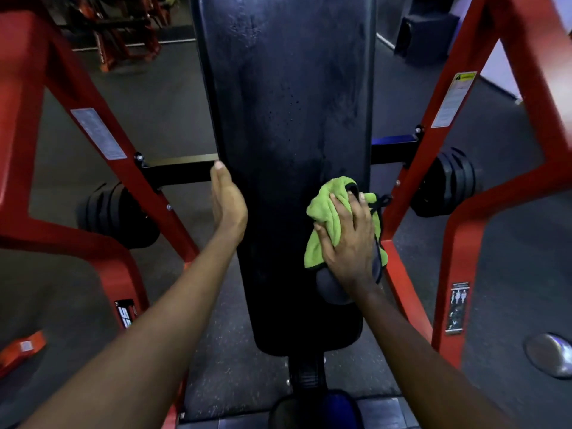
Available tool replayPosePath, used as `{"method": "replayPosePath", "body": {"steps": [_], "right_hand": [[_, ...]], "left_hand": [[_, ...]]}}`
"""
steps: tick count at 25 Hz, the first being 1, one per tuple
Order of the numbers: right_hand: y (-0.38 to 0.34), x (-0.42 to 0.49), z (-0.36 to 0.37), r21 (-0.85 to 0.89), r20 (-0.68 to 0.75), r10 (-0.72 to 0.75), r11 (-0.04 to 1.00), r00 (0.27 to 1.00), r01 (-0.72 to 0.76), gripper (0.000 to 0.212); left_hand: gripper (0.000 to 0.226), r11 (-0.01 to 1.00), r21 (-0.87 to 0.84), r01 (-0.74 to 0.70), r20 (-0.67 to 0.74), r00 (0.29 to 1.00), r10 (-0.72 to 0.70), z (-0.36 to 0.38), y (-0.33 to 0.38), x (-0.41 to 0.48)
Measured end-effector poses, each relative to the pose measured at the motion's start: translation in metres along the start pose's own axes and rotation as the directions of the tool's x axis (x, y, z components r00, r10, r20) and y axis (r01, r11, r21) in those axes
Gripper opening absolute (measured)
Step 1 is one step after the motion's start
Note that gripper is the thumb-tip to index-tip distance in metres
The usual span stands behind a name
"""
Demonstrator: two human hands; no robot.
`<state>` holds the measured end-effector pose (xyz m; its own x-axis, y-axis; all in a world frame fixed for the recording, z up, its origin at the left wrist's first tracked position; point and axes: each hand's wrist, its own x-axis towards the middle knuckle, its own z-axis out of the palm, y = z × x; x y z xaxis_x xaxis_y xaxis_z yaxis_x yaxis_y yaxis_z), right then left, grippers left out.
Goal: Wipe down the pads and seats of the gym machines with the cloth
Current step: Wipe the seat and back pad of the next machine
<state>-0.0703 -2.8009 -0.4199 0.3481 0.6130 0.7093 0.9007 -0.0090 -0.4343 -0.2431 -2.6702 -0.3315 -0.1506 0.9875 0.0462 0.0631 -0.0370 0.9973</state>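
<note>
Two red struts of the machine's frame [28, 88] flank a long black pad [288, 103] that runs up the middle of the view. At the far left an orange piece [21, 351] lies on the dark floor [154, 103], and a stack of black weight plates [117, 212] sits low beside the left strut. Of the two hands, the left hand [229, 205] is open: its fingers are straight and together, and it stands on edge against the pad's left side, just below a black crossbar [179, 171]. On the right half of the pad lies the green cloth [325, 212], bunched, with dark edging and a grey underside showing near the wrist. The right hand [349, 243] presses down on it with fingers spread, the thumb toward the pad's middle. Further right, a second stack of plates [445, 184] hangs by the right strut, which carries a white warning label [455, 100]. A shiny rounded metal object [551, 354] sits at the lower right edge.
</note>
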Motion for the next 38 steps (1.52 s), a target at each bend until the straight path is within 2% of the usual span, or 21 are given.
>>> {"method": "replayPosePath", "body": {"steps": [3,6,8,11,13,15,17,19,20,21,23,24,25,26,28,29,32,34,36,37,38], "right_hand": [[-0.011,0.021,0.001,0.05,-0.074,0.07,0.997,0.995,-0.066,0.055],[-0.016,0.067,0.0,0.085,-0.158,0.126,0.99,0.979,-0.114,0.054],[-0.017,0.065,0.003,0.072,-0.171,0.124,0.991,0.977,-0.113,0.055],[-0.007,0.037,0.004,-0.019,-0.033,-0.075,0.997,0.997,0.075,0.059],[0.005,0.039,0.001,-0.026,0.024,-0.151,0.988,0.988,0.151,0.059],[0.0,0.057,-0.003,-0.006,-0.003,-0.108,0.994,0.994,0.108,0.057],[-0.015,0.073,-0.003,0.031,-0.052,-0.005,0.999,0.999,0.007,0.053],[-0.034,0.078,0.002,0.025,-0.037,0.031,0.999,0.999,-0.03,0.055],[-0.039,0.078,0.003,-0.005,0.005,-0.048,0.999,0.999,0.048,0.058],[-0.04,0.078,0.003,-0.036,0.07,-0.193,0.98,0.979,0.196,0.062],[-0.03,0.085,-0.003,-0.061,0.201,-0.466,0.872,0.862,0.486,0.068],[-0.026,0.092,-0.007,-0.071,0.234,-0.517,0.835,0.823,0.545,0.069],[-0.026,0.101,-0.009,-0.074,0.233,-0.511,0.839,0.827,0.54,0.069],[-0.027,0.112,-0.011,-0.067,0.2,-0.453,0.878,0.868,0.474,0.068],[-0.036,0.132,-0.013,-0.031,0.076,-0.275,0.96,0.958,0.278,0.061],[-0.044,0.137,-0.01,-0.013,0.016,-0.198,0.98,0.98,0.198,0.057],[-0.075,0.127,0.005,0.003,-0.048,-0.08,0.997,0.996,0.08,0.053],[-0.082,0.112,0.011,-0.03,0.021,-0.185,0.982,0.983,0.186,0.057],[-0.066,0.117,0.005,-0.058,0.121,-0.378,0.92,0.918,0.387,0.065],[-0.058,0.128,0.001,-0.07,0.134,-0.427,0.896,0.894,0.438,0.068],[-0.052,0.139,-0.004,-0.08,0.116,-0.412,0.903,0.904,0.422,0.067]], "left_hand": [[0.059,0.988,0.153,-0.012,-0.122,0.992,0.031,0.014,0.021,-0.004],[0.055,0.978,0.199,-0.055,-0.235,0.967,0.102,0.023,0.017,-0.013],[0.055,0.971,0.231,-0.061,-0.305,0.943,0.132,0.027,0.015,-0.012],[0.055,0.968,0.247,-0.043,-0.38,0.915,0.138,0.032,0.016,-0.01],[0.055,0.96,0.279,-0.023,-0.397,0.908,0.137,0.033,0.015,-0.01],[0.055,0.956,0.292,-0.017,-0.42,0.896,0.145,0.034,0.017,-0.013],[0.055,0.958,0.287,-0.012,-0.436,0.889,0.142,0.034,0.017,-0.012],[0.053,0.955,0.297,-0.015,-0.448,0.881,0.153,0.033,0.017,-0.013],[0.052,0.954,0.298,-0.014,-0.46,0.874,0.156,0.034,0.019,-0.013],[0.051,0.954,0.299,-0.011,-0.467,0.87,0.156,0.035,0.02,-0.012],[0.05,0.967,0.254,0.008,-0.458,0.882,0.114,0.033,0.022,-0.012],[0.05,0.972,0.236,0.014,-0.462,0.881,0.1,0.033,0.022,-0.013],[0.048,0.972,0.23,0.038,-0.456,0.887,0.073,0.034,0.025,-0.014],[0.044,0.975,0.22,0.035,-0.444,0.894,0.068,0.034,0.024,-0.014],[0.036,0.975,0.22,0.021,-0.405,0.911,0.072,0.032,0.021,-0.014],[0.038,0.972,0.235,0.032,-0.404,0.912,0.067,0.032,0.022,-0.014],[0.052,0.962,0.274,-0.003,-0.414,0.902,0.12,0.032,0.021,-0.01],[0.056,0.957,0.29,-0.033,-0.421,0.893,0.158,0.03,0.019,-0.009],[0.052,0.958,0.288,-0.014,-0.427,0.893,0.142,0.03,0.02,-0.01],[0.048,0.961,0.278,-0.001,-0.424,0.897,0.124,0.03,0.02,-0.01],[0.046,0.962,0.275,-0.004,-0.425,0.896,0.125,0.03,0.02,-0.01]]}}
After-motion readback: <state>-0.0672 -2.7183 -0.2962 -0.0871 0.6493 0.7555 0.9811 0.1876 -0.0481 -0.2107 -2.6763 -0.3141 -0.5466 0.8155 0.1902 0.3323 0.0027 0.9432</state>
